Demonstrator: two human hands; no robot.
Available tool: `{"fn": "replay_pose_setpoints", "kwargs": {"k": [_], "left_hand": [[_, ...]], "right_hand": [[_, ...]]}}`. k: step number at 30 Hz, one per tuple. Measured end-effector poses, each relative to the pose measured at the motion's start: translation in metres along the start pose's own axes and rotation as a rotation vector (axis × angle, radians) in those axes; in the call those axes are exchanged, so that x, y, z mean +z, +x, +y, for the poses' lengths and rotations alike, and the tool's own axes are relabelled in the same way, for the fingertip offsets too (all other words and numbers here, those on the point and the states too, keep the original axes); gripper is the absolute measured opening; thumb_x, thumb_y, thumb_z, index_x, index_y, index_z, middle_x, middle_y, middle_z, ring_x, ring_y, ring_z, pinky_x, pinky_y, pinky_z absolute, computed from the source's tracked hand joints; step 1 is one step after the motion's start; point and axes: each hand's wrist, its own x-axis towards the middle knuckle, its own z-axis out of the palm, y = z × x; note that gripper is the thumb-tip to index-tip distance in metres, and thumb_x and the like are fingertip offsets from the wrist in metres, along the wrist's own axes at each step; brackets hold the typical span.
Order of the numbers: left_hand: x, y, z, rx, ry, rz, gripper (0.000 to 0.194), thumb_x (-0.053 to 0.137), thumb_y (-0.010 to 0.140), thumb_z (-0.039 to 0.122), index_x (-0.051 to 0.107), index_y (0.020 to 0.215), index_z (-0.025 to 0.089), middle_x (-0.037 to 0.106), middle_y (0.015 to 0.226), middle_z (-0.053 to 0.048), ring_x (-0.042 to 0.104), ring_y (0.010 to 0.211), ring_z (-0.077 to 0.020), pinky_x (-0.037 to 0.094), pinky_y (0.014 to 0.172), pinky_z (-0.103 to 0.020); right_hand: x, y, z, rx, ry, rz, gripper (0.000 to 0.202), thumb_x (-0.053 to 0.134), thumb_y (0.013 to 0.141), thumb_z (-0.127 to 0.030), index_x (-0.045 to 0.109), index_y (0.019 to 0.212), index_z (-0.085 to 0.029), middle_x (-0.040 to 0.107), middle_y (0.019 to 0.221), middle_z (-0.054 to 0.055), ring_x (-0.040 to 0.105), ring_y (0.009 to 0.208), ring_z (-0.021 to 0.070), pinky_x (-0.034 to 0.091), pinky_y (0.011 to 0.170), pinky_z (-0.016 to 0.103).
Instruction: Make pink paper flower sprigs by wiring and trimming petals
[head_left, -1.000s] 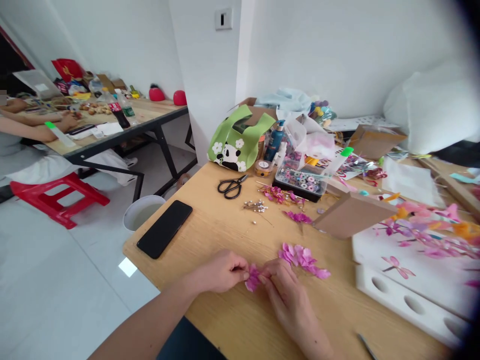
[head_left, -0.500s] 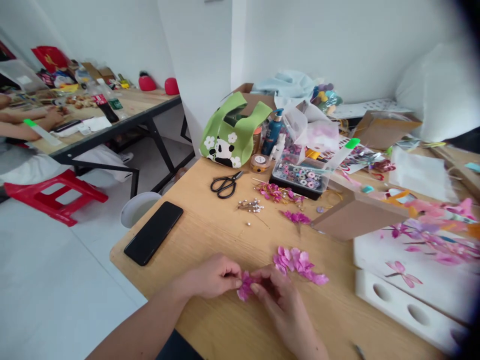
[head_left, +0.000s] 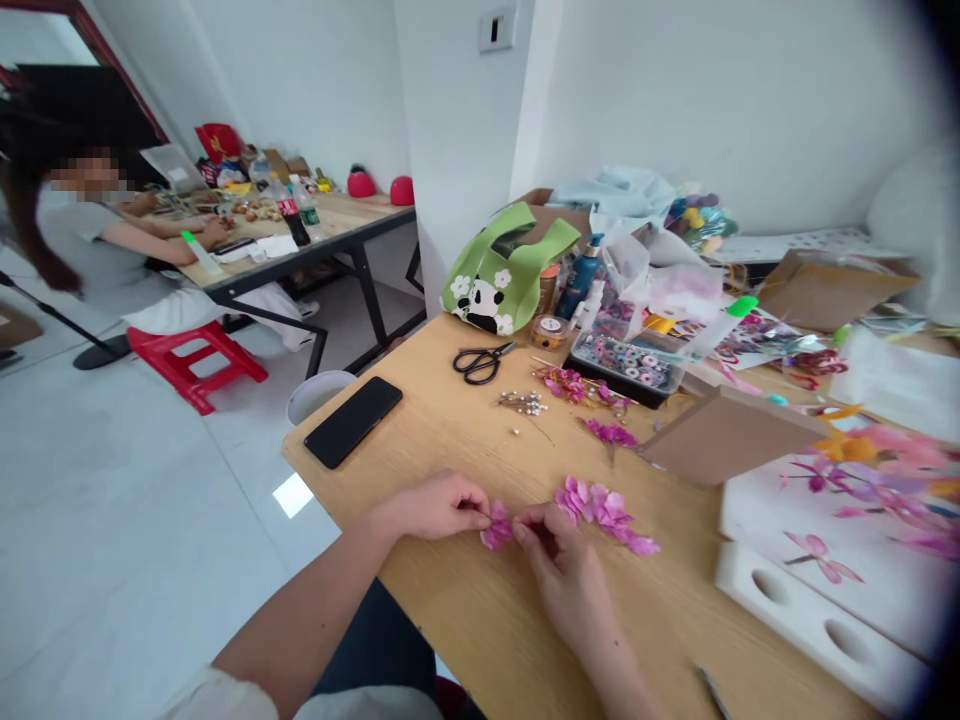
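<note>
A flower (head_left: 496,530) is pinched between the thumb and finger of the left hand (head_left: 442,507), above the table (head_left: 442,440). At its 3 o'clock edge, the fingertips of the right hand (head_left: 566,560) are pressed together; whether anything is gripped there cannot be told.

Reckoned from the flower, pink petals (head_left: 606,508) are laid just beyond the right hand, at 3 o'clock. Stamens (head_left: 530,403) are placed past 12, scissors (head_left: 496,355) at 12, with a green bag (head_left: 491,280) behind. A phone (head_left: 354,422) is set at 10, a bead box (head_left: 615,386) at 1, a tilted board (head_left: 727,440) at 2. Between 3 and 4, a holed white block (head_left: 810,612) is seen. Farther off, at 10, a co-worker (head_left: 112,240) is seated by another table (head_left: 345,213).
</note>
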Motion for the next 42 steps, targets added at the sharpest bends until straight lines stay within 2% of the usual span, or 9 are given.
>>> {"fn": "replay_pose_setpoints", "kwargs": {"k": [5,11,17,22,26,32,35,38,42], "left_hand": [[0.005,-0.001,0.007,-0.044,0.059,0.034,0.023,0.054,0.085,0.031,0.071,0.080,0.015,0.063,0.068,0.001,0.045,0.056,-0.0097,0.032,0.053,-0.020],[0.001,-0.004,0.011,-0.099,0.149,0.092,0.030,0.050,0.087,0.037,0.071,0.085,0.015,0.062,0.064,0.001,0.042,0.049,-0.0092,0.032,0.049,-0.020],[0.005,-0.002,0.015,-0.093,0.236,0.224,0.027,0.051,0.087,0.033,0.073,0.083,0.017,0.071,0.084,-0.002,0.056,0.069,-0.0123,0.039,0.063,-0.020],[0.015,-0.003,0.014,-0.134,0.335,0.375,0.029,0.048,0.089,0.033,0.073,0.088,0.018,0.070,0.078,-0.003,0.057,0.068,-0.0148,0.040,0.066,-0.023],[0.026,-0.011,0.021,-0.156,0.449,0.503,0.033,0.042,0.092,0.030,0.073,0.091,0.019,0.067,0.089,-0.007,0.059,0.082,-0.0191,0.041,0.075,-0.028],[0.042,-0.029,0.036,-0.187,0.611,0.512,0.036,0.041,0.092,0.037,0.067,0.110,0.020,0.061,0.106,-0.012,0.061,0.087,-0.0244,0.045,0.077,-0.035],[0.037,-0.038,0.040,-0.182,0.708,0.456,0.042,0.041,0.091,0.041,0.059,0.124,0.022,0.060,0.112,-0.013,0.061,0.094,-0.0293,0.047,0.078,-0.039],[0.027,-0.046,0.039,-0.208,0.704,0.441,0.037,0.043,0.091,0.038,0.063,0.117,0.020,0.062,0.113,-0.013,0.061,0.096,-0.0305,0.048,0.079,-0.042],[0.018,-0.049,0.037,-0.007,0.542,0.713,0.029,0.040,0.093,0.026,0.066,0.106,0.020,0.064,0.110,-0.010,0.057,0.103,-0.0244,0.045,0.090,-0.039]], "right_hand": [[0.001,0.001,-0.001,-0.022,0.023,0.049,0.016,0.050,0.087,-0.032,0.058,0.078,-0.020,0.063,0.075,0.004,0.058,0.071,0.0205,0.042,0.067,0.031],[-0.005,0.004,0.001,0.016,0.071,0.197,0.015,0.055,0.081,-0.034,0.057,0.074,-0.020,0.061,0.067,0.003,0.054,0.062,0.0194,0.039,0.060,0.031],[-0.006,0.011,0.006,0.053,0.228,0.270,0.023,0.059,0.076,-0.041,0.056,0.069,-0.020,0.055,0.057,0.000,0.048,0.052,0.0158,0.037,0.050,0.028],[-0.003,0.012,0.004,0.075,0.392,0.295,0.033,0.061,0.075,-0.051,0.057,0.074,-0.019,0.058,0.061,0.000,0.050,0.051,0.0140,0.042,0.050,0.028],[-0.005,0.010,0.005,0.086,0.478,0.319,0.039,0.065,0.072,-0.057,0.057,0.073,-0.019,0.059,0.062,0.001,0.052,0.052,0.0135,0.045,0.051,0.028],[-0.010,0.008,0.005,0.123,0.538,0.265,0.039,0.072,0.068,-0.054,0.061,0.076,-0.018,0.062,0.067,0.001,0.057,0.057,0.0148,0.049,0.053,0.028],[-0.012,0.007,0.002,0.134,0.543,0.211,0.037,0.074,0.067,-0.051,0.063,0.076,-0.017,0.061,0.065,0.001,0.058,0.060,0.0150,0.050,0.056,0.028],[-0.015,0.007,-0.002,0.137,0.536,0.160,0.036,0.074,0.068,-0.051,0.063,0.072,-0.017,0.058,0.059,-0.001,0.054,0.054,0.0134,0.047,0.053,0.026],[-0.020,0.008,-0.008,0.127,0.502,0.092,0.038,0.074,0.068,-0.052,0.063,0.069,-0.016,0.055,0.055,-0.001,0.050,0.051,0.0122,0.042,0.049,0.026]]}}
